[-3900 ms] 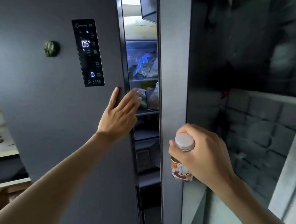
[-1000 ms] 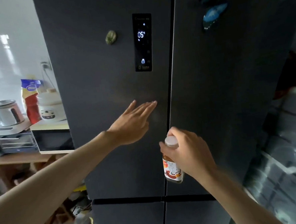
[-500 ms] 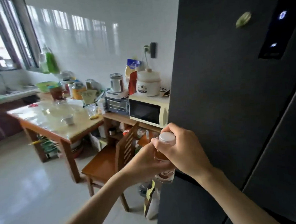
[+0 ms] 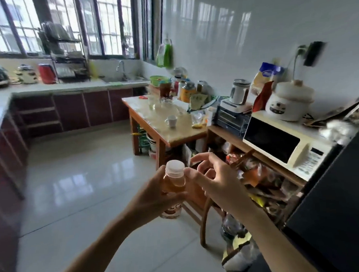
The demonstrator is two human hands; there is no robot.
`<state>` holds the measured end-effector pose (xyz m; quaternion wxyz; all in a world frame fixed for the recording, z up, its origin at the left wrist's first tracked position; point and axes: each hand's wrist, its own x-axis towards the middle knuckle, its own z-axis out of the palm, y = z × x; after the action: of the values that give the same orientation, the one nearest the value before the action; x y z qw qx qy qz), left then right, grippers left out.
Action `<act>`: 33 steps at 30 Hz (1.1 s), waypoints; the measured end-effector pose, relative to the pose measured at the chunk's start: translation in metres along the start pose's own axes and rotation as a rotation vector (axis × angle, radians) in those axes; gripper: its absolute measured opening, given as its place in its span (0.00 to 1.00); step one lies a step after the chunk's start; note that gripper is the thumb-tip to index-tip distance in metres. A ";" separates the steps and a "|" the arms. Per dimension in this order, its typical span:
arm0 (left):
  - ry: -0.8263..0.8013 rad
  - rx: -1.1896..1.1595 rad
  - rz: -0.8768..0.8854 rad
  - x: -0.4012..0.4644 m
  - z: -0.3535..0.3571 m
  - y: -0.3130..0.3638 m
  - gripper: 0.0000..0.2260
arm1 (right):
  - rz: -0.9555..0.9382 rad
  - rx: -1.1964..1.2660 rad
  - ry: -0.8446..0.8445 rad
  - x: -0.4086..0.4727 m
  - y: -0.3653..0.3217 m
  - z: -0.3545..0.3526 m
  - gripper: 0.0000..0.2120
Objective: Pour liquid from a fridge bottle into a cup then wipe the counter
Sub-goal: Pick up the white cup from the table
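A small bottle [image 4: 174, 181] of amber liquid with a white cap is upright in front of me, gripped around its body by my left hand [image 4: 155, 198]. My right hand [image 4: 215, 179] hovers just right of the cap with its fingers spread, the thumb near the cap; it grips nothing. A white cup [image 4: 171, 120] stands on the wooden table [image 4: 174, 136] further ahead, among glass jars and packets. The dark fridge [image 4: 337, 220] is at the right edge, its doors closed.
A microwave [image 4: 284, 144] and a white cooker [image 4: 288, 104] sit on a shelf unit between fridge and table. A wooden chair [image 4: 204, 216] stands below my hands. A grey counter [image 4: 66, 86] with sink and dish rack runs under the windows. The tiled floor lies left.
The view has swung left from the fridge to the kitchen. The bottle has passed from my right hand to my left; my right hand let go and opened beside the cap.
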<state>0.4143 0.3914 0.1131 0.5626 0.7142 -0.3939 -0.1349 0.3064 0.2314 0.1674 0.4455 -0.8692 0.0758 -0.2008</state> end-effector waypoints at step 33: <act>0.452 0.128 -0.318 0.370 -0.124 -0.266 0.26 | -0.011 -0.612 -0.394 0.495 0.298 0.137 0.34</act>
<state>0.8441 0.2285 0.0043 0.5616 0.8131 -0.1493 -0.0338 0.8267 0.0035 -0.0046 0.1697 -0.9847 0.0402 0.0002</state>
